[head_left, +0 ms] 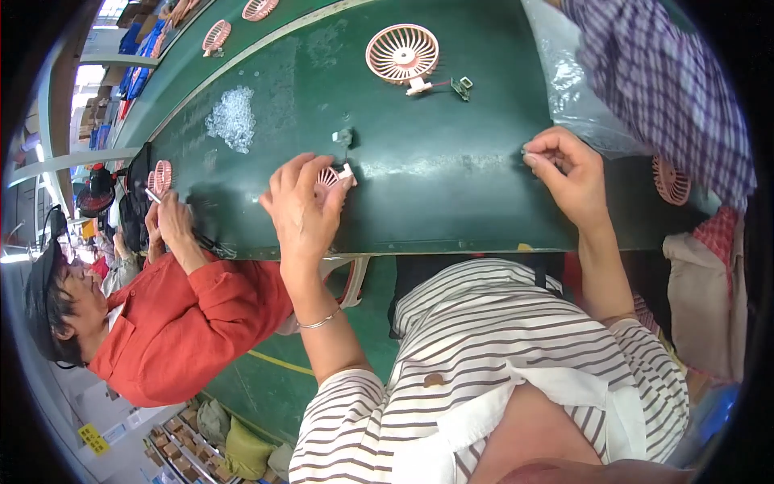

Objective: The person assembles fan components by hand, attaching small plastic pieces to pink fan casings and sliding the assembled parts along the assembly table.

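Note:
On the green work table, my left hand (302,206) curves over a small pink fan grille (324,179), gripping it between thumb and fingers; most of the grille is hidden beneath the hand. A pale connector stub (347,173) juts from its side. Just beyond lies a small circuit board (344,136) with a white part. Off to the right, my right hand (571,169) is closed in a pinch above the table; whatever sits at the fingertips is too small to name. Further back rests another pink fan grille (402,55), wired to a small green circuit board (461,88).
A pile of small clear plastic pieces (231,118) lies at the back left. Clear plastic sheeting (576,97) and a person's checked sleeve (669,89) occupy the right. At left, a co-worker in red (193,323) handles a pink grille (160,177). More grilles (216,37) sit beyond.

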The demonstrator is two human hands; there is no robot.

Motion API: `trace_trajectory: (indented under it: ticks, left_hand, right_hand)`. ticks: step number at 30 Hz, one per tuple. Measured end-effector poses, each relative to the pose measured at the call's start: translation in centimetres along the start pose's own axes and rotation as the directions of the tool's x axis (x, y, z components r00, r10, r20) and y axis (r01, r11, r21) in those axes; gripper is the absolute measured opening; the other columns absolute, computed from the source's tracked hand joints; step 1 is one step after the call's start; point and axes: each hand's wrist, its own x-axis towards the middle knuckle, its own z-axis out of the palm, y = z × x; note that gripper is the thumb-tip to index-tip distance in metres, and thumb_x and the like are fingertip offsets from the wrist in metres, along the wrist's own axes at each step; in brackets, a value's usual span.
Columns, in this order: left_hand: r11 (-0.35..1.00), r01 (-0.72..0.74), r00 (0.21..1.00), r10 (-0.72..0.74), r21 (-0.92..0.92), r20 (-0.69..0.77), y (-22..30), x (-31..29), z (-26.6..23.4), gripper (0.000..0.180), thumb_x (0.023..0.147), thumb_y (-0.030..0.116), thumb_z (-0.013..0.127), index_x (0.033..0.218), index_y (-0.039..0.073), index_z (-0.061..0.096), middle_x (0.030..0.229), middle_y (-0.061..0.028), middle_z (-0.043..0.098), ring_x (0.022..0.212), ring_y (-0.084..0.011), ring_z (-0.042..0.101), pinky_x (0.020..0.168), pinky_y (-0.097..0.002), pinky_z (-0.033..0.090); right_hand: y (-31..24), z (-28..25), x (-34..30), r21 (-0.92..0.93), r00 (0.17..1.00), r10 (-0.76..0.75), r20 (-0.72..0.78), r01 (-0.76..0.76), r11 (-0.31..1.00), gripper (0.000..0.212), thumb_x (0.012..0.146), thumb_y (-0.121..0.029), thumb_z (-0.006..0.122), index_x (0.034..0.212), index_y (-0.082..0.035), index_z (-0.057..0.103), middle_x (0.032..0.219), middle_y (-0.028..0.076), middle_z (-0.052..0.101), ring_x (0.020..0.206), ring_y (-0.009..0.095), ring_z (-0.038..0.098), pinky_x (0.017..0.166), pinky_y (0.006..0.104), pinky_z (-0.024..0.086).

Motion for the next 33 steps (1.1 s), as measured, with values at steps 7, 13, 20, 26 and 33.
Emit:
trace_trajectory:
  ticks: [7,13,20,26,33]
  left_hand:
    - [0.958,0.159,0.983,-0.177,-0.239,-0.054,6.3,-0.5,2.9,0.030,0.079,0.026,0.069,0.095,0.003,0.061,0.080,-0.0137,0.065,0.070,-0.0317,0.063,0.064,-0.0404,0.049]
    - [0.796,0.032,0.999,-0.036,-0.604,0.006,8.7,-1.0,4.6,0.042,0.082,0.014,0.065,0.121,0.004,0.054,0.089,-0.0133,0.066,0.078,-0.0224,0.062,0.071,-0.0336,0.050]
    - [0.643,0.092,0.995,-0.041,-0.760,0.086,10.4,-2.4,5.7,0.035,0.083,-0.002,0.061,0.118,0.005,0.061,0.101,-0.0092,0.063,0.091,-0.0153,0.062,0.081,-0.0270,0.049]
    - [0.386,0.016,0.995,-0.096,-0.922,-0.023,11.3,-3.4,5.3,0.032,0.087,-0.004,0.055,0.119,-0.002,0.058,0.107,-0.0124,0.064,0.096,-0.0151,0.061,0.086,-0.0267,0.048]
    - [0.525,-0.052,0.989,-0.093,-0.850,-0.119,11.1,-4.1,5.2,0.030,0.087,-0.005,0.055,0.116,-0.002,0.061,0.102,-0.0109,0.066,0.091,-0.0133,0.062,0.083,-0.0254,0.048]
  right_hand:
    - [-1.0,1.6,-0.9,0.203,0.976,0.185,0.117,-0.206,0.957,0.009,0.078,0.000,0.068,0.086,0.001,0.064,0.075,0.001,0.063,0.065,0.005,0.057,0.060,0.0187,0.047]
    - [-0.8,3.8,-1.1,0.284,0.976,0.202,0.079,-0.216,0.934,0.010,0.079,0.000,0.068,0.088,0.002,0.063,0.078,0.003,0.063,0.064,0.006,0.058,0.059,0.0184,0.047]
    - [-0.7,4.2,-1.2,0.384,0.970,0.237,0.044,-0.236,0.893,0.011,0.081,0.000,0.066,0.090,0.005,0.063,0.081,0.008,0.065,0.068,0.009,0.061,0.062,0.0215,0.051]
    - [-1.6,4.3,-1.6,0.517,0.962,0.255,0.099,-0.269,0.813,0.014,0.079,-0.003,0.070,0.091,0.004,0.064,0.084,0.009,0.066,0.073,0.011,0.063,0.068,0.0227,0.052]
    - [-1.7,4.4,-1.7,0.513,0.968,0.217,0.129,-0.252,0.821,0.013,0.078,-0.002,0.070,0.090,0.003,0.066,0.084,0.009,0.067,0.076,0.011,0.063,0.070,0.0231,0.052]
